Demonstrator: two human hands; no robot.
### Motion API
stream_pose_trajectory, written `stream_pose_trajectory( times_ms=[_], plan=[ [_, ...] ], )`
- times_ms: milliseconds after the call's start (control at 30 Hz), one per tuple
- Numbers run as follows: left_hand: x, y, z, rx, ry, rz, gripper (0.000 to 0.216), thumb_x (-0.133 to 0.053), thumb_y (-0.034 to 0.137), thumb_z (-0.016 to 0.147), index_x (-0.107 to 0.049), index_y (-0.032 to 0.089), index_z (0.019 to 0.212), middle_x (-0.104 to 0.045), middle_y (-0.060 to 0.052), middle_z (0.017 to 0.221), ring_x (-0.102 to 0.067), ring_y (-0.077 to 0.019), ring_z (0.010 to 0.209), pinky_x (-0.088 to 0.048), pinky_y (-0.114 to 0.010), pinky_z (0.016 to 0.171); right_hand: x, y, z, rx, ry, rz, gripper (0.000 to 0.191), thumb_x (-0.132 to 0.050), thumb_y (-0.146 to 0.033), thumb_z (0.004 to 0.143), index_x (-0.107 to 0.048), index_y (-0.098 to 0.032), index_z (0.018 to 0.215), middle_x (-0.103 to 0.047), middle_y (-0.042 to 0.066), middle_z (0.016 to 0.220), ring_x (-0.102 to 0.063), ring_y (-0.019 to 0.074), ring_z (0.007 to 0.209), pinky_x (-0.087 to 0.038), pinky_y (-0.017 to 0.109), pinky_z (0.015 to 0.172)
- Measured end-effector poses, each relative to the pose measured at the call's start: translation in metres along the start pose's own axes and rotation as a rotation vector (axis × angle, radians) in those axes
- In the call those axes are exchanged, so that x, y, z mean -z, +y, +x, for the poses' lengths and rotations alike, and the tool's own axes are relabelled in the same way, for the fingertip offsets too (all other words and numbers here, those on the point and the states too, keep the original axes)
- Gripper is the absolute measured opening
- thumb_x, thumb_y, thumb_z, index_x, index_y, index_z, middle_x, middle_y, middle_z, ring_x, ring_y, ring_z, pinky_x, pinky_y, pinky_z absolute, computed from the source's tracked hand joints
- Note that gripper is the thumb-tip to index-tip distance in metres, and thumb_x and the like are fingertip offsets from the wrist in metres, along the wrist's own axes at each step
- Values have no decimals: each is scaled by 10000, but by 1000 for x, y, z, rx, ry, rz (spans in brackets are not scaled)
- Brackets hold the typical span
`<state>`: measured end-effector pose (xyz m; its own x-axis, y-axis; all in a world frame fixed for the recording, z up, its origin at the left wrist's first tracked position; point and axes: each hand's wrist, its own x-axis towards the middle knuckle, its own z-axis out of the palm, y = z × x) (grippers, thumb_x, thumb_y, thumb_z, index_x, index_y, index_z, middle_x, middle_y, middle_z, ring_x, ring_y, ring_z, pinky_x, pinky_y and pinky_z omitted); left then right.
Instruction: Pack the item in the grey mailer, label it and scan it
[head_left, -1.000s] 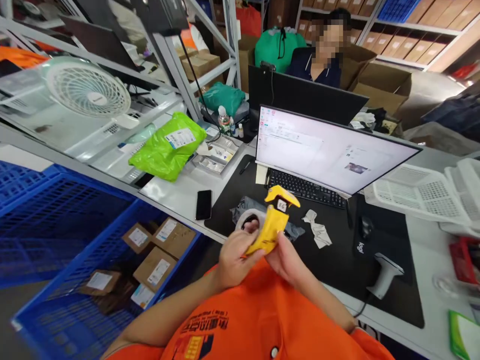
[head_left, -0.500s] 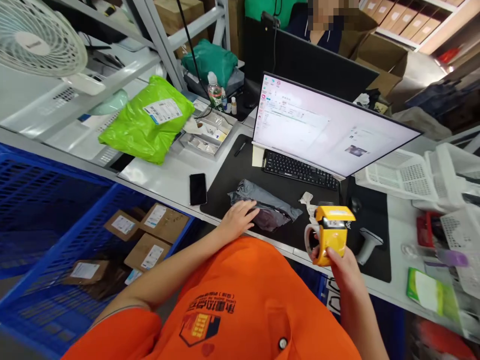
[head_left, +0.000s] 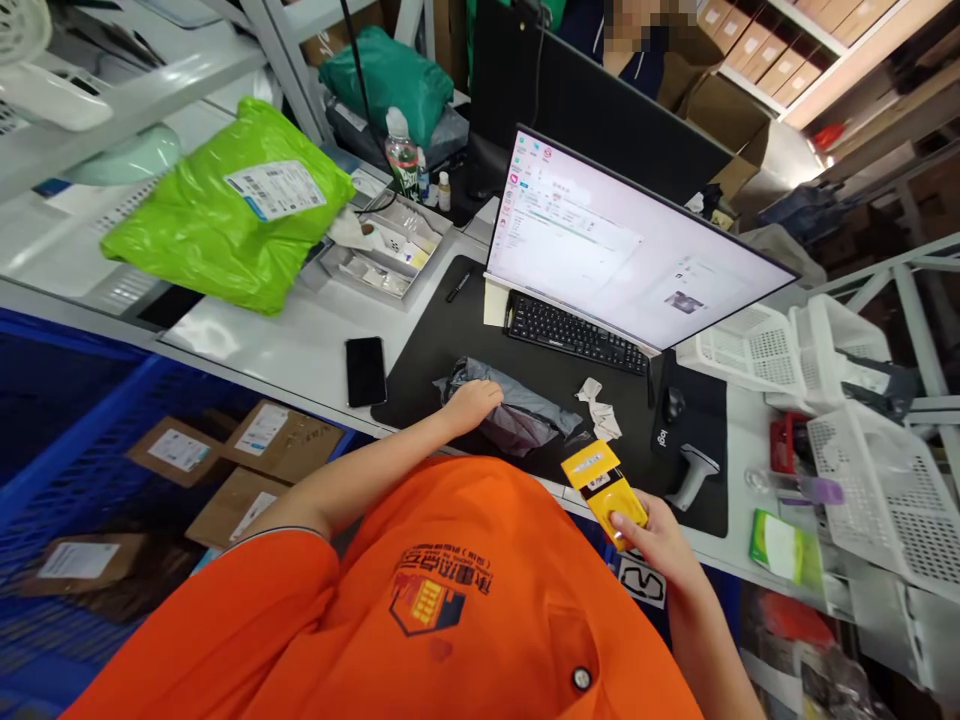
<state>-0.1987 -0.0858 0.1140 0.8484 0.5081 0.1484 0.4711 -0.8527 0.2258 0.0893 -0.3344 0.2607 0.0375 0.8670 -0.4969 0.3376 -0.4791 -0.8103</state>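
Observation:
My left hand [head_left: 472,402] rests with curled fingers on a grey plastic mailer bag [head_left: 517,410] that lies on the black desk mat [head_left: 450,340]. My right hand [head_left: 654,540] grips a yellow tape dispenser [head_left: 604,487] by its handle, held just over the near edge of the desk, to the right of the grey bag. Two crumpled white paper scraps [head_left: 600,408] lie on the mat between the bag and the keyboard [head_left: 574,338].
A lit monitor [head_left: 637,255] stands behind the keyboard. A black phone [head_left: 365,371], a green parcel [head_left: 225,205], a barcode scanner [head_left: 694,472], a mouse [head_left: 673,404] and white baskets [head_left: 862,470] sit on the desk. Blue crates with cardboard boxes [head_left: 262,440] stand at left. Another person sits behind a second monitor.
My right hand carried the tape dispenser from in front of my chest to the right and down to the desk edge. My left hand let go of it and settled on the grey bag.

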Motion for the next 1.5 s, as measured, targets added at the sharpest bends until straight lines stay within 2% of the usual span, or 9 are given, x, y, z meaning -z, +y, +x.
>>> stream_pose_trajectory(
  times_ms=[167, 433, 633, 767, 900, 1133, 1233, 1367, 1500],
  plan=[
    [-6, 4, -1, 68, 28, -1, 192, -476, 133, 1031, -662, 144, 987, -673, -85, 935, -606, -237, 904, -453, -356, 817, 28, -24, 23, 68, -122, -278, 541, -716, -691, 777, -604, -162, 754, -536, 1, 636, -448, 119, 571, -321, 235, 484],
    [-7, -1, -17, 46, -44, -35, 206, -521, 166, 1001, -689, 151, 882, -692, -84, 807, -640, -215, 778, -436, -316, 673, 50, -50, 61, 58, -330, -245, 547, -702, -701, 783, -582, -168, 810, -570, 18, 681, -471, 133, 595, -353, 251, 516],
    [1, -17, 14, 43, -87, -109, 195, -605, 304, 997, -719, 184, 895, -707, -57, 707, -652, -196, 654, -398, -287, 597, 59, -93, 118, 113, -612, -443, 554, -715, -703, 763, -570, -168, 760, -523, -5, 646, -440, 118, 584, -311, 243, 511],
    [11, -25, 41, 80, -81, -163, 197, -628, 353, 996, -721, 210, 898, -737, -58, 747, -692, -196, 699, -413, -279, 620, 41, -142, 177, 140, -836, -751, 569, -713, -719, 740, -602, -162, 761, -581, 7, 674, -493, 134, 607, -324, 249, 528],
    [15, -24, 42, 182, -56, -199, 162, -629, 335, 998, -692, 252, 1123, -759, -34, 793, -710, -200, 717, -425, -271, 625, -1, -171, 234, 172, -1029, -1106, 565, -666, -731, 754, -639, -167, 741, -646, 23, 692, -551, 157, 616, -320, 267, 541],
    [5, -9, 5, 271, 12, -221, 486, -503, 161, 1019, -466, 191, 1503, -777, -81, 941, -736, -211, 878, -480, -265, 718, -54, -159, 280, 263, -938, -1760, 525, -677, -670, 762, -757, -175, 917, -747, 122, 897, -686, 255, 801, -331, 297, 588],
    [-3, -2, -17, 248, 65, -221, 476, -455, 96, 1004, -528, 178, 1467, -737, -142, 1194, -712, -220, 1027, -502, -290, 837, -58, -153, 281, 235, -940, -1779, 562, -662, -706, 768, -765, -180, 939, -749, 127, 902, -696, 266, 818, -330, 304, 583],
    [-16, 10, -48, 248, 165, -294, 475, -713, 305, 921, -635, 224, 1383, -555, -170, 1519, -627, -298, 1248, -465, -382, 1051, -48, -147, 283, 288, -961, -1728, 573, -657, -715, 781, -757, -171, 930, -737, 137, 868, -683, 264, 784, -316, 315, 578],
    [-27, 19, -60, 233, 202, -360, 579, -803, 432, 849, -647, 256, 1378, -475, -124, 1599, -449, -328, 1467, -322, -453, 1224, -34, -143, 289, 286, -992, -1587, 546, -667, -721, 765, -733, -184, 833, -700, 92, 743, -621, 218, 652, -285, 319, 559]
  ],
)
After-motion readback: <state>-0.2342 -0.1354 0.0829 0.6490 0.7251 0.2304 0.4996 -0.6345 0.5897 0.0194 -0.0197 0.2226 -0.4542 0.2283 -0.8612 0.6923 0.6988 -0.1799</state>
